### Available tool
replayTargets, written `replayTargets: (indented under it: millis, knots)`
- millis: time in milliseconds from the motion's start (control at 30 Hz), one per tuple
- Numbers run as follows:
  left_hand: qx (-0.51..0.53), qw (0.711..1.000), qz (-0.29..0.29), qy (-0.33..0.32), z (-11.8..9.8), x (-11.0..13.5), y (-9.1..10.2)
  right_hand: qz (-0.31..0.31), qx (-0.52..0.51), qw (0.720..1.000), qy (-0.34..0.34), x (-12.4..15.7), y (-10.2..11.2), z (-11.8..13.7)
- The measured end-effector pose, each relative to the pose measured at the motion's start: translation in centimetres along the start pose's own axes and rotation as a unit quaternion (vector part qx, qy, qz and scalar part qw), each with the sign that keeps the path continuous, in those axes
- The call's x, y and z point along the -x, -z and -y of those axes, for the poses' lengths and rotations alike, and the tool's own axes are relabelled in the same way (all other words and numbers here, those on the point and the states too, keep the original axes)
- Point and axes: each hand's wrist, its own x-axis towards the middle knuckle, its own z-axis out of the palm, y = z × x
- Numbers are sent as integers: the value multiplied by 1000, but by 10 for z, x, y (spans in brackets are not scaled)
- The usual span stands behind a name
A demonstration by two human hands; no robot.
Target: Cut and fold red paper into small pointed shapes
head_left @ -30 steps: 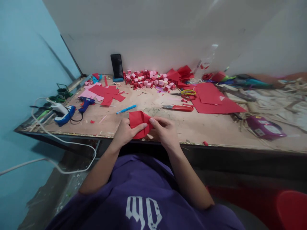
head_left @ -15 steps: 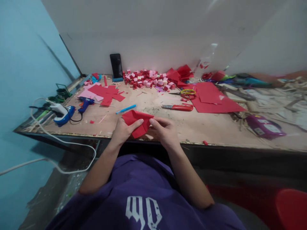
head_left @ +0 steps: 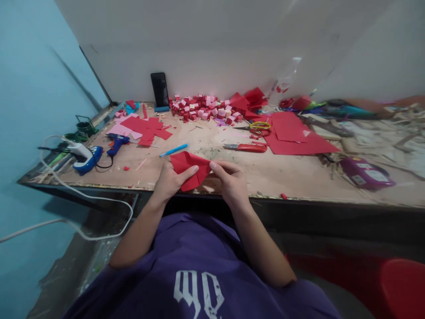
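Observation:
A creased piece of red paper [head_left: 189,166] is held above the front edge of the wooden table [head_left: 292,181]. My left hand [head_left: 169,179] grips its left side, thumb lying across the front and fingers behind. At the right corner, my right hand [head_left: 230,179] pinches the paper between thumb and curled fingers. The fingers behind the sheet are partly hidden. Just beyond the paper lies a blue pen [head_left: 173,150]. To the right of that, a red-handled utility knife [head_left: 247,148] rests flat.
Small pink and red paper cubes [head_left: 206,108] are heaped at the back beside a phone [head_left: 160,89] on a stand. Scissors [head_left: 259,126] lie near red sheets [head_left: 292,133]. On the left are cut red pieces [head_left: 146,128], a blue glue gun [head_left: 117,142] and a power strip [head_left: 88,160].
My right thumb has shifted slightly right along with the paper's right corner, which sits a little lower against the sheet. My left hand keeps its hold. The view has tilted slightly.

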Motion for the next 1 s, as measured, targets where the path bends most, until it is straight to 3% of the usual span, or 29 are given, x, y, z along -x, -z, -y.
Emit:
replayTargets:
  millis: [433, 633, 1000]
  knots:
    - [12, 1000, -4, 8, 1, 1, 0, -6, 46, 999, 23, 0, 2, 0]
    - [2, 1000, -13, 9, -1, 0, 0, 30, 55, 998, 3, 1, 1, 3]
    - [1, 998, 44, 34, -7, 2, 2, 5, 58, 998, -4, 2, 1, 3]
